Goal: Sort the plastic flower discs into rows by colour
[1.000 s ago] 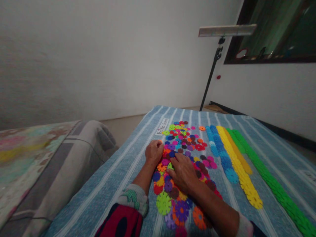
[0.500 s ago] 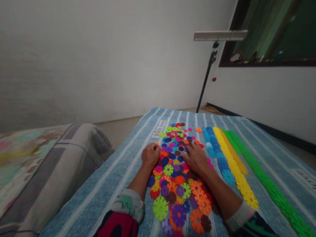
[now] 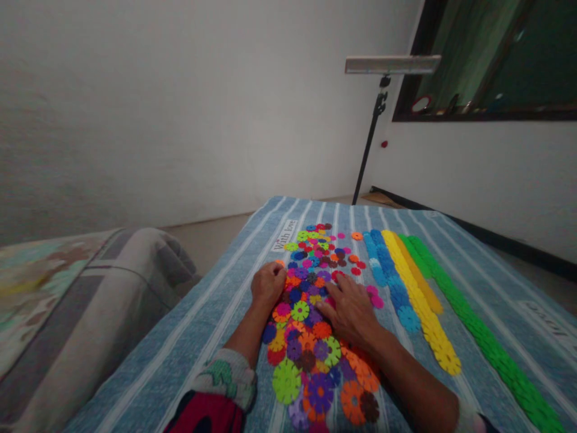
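Observation:
A pile of flat, flower-shaped plastic discs (image 3: pixel 315 313) in many colours lies spread on a blue striped cloth (image 3: pixel 216 313). My left hand (image 3: pixel 267 284) rests curled in a loose fist at the pile's left edge; what is in it I cannot make out. My right hand (image 3: pixel 349 310) lies flat on the discs with its fingers stretched out, pointing away from me. To the right run sorted rows: blue discs (image 3: pixel 387 270), yellow discs (image 3: pixel 421 304), a darker orange-yellow row (image 3: pixel 424 276) and green discs (image 3: pixel 473 331).
A rolled grey and patterned mattress (image 3: pixel 90 300) lies to the left of the cloth. A lamp on a black stand (image 3: pixel 374 120) rises behind the cloth near a dark-framed window (image 3: pixel 487 60). White walls close the far side.
My right hand moved from the near middle of the pile out to the far right part, then drew back a little toward me. The left hand stayed at the pile's left edge.

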Motion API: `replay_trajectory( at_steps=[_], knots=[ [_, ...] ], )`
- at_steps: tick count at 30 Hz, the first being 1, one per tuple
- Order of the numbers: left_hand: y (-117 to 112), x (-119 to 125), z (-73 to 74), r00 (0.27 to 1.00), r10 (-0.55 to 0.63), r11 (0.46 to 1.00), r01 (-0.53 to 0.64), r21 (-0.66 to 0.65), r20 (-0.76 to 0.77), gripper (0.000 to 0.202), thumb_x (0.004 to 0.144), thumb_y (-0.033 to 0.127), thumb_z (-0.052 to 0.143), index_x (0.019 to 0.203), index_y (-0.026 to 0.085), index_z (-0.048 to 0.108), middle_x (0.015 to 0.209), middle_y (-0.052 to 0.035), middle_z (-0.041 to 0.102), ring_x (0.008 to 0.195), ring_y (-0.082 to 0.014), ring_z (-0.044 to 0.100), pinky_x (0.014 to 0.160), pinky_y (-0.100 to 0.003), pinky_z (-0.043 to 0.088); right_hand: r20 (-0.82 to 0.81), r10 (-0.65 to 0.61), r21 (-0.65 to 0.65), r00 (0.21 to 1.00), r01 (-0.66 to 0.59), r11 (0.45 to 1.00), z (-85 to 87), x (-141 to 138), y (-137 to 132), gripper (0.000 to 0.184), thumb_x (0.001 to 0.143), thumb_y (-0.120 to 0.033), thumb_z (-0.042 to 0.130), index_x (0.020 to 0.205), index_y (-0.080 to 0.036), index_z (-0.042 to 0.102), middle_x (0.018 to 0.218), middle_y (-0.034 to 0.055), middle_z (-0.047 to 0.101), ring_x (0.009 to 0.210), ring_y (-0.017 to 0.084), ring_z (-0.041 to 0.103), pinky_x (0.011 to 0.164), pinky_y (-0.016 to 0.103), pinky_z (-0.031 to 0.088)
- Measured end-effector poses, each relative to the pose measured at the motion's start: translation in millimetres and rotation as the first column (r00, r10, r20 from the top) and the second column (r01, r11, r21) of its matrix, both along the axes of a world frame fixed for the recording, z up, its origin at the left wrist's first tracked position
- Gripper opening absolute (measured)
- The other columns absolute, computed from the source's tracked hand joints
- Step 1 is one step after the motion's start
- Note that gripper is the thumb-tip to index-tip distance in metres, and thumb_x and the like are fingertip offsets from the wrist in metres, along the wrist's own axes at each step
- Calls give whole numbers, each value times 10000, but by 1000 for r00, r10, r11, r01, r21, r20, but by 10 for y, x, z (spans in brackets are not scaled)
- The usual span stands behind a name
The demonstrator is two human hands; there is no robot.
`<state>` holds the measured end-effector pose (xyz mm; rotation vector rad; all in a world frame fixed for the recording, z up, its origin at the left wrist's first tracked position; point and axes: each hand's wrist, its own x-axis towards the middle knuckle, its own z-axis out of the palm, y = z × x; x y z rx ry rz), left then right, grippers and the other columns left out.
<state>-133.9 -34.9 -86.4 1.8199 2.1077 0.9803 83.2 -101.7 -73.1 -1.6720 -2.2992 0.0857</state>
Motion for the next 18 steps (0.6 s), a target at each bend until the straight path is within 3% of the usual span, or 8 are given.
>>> replay_trajectory(
  at_steps=[4, 8, 12, 18],
  knots=[
    [8, 12, 10, 1000, 23, 999, -23, -28, -2, 206, 816, 292, 516, 771, 207, 698, 817, -20, 707, 790, -176, 629, 680, -254, 415, 2, -68, -22, 998, 68, 997, -70, 127, -165, 451, 971, -507, 479, 1260, -205, 649, 1319, 174, 584, 1227, 347, 496, 1030, 507, 366],
    [-4, 16, 37, 1000, 17, 999, -18, -27, -13, 218, 819, 290, 511, 762, 205, 703, 815, -24, 714, 788, -179, 630, 692, -259, 419, -54, 37, -11, 998, -38, 999, -150, -2, -354, 442, 964, -500, 507, 1294, -233, 627, 1393, 153, 551, 1284, 344, 474, 1061, 518, 360],
    [-15, 13, 56, 1000, 9, 1000, -9, -24, -17, 204, 815, 284, 517, 752, 208, 696, 813, -23, 716, 785, -176, 630, 695, -254, 420, -98, 160, -19, 982, -162, 987, -105, -90, -424, 472, 981, -510, 472, 1352, -239, 579, 1430, 133, 528, 1303, 309, 473, 1079, 473, 368],
    [-7, 17, 60, 1000, 20, 998, -20, -53, -7, 212, 817, 287, 510, 782, 203, 701, 844, -33, 720, 803, -181, 637, 691, -258, 414, -32, -53, -25, 998, 52, 998, -92, 148, -395, 452, 962, -490, 513, 1294, -206, 630, 1397, 169, 550, 1331, 363, 449, 1095, 536, 347]
  ],
)
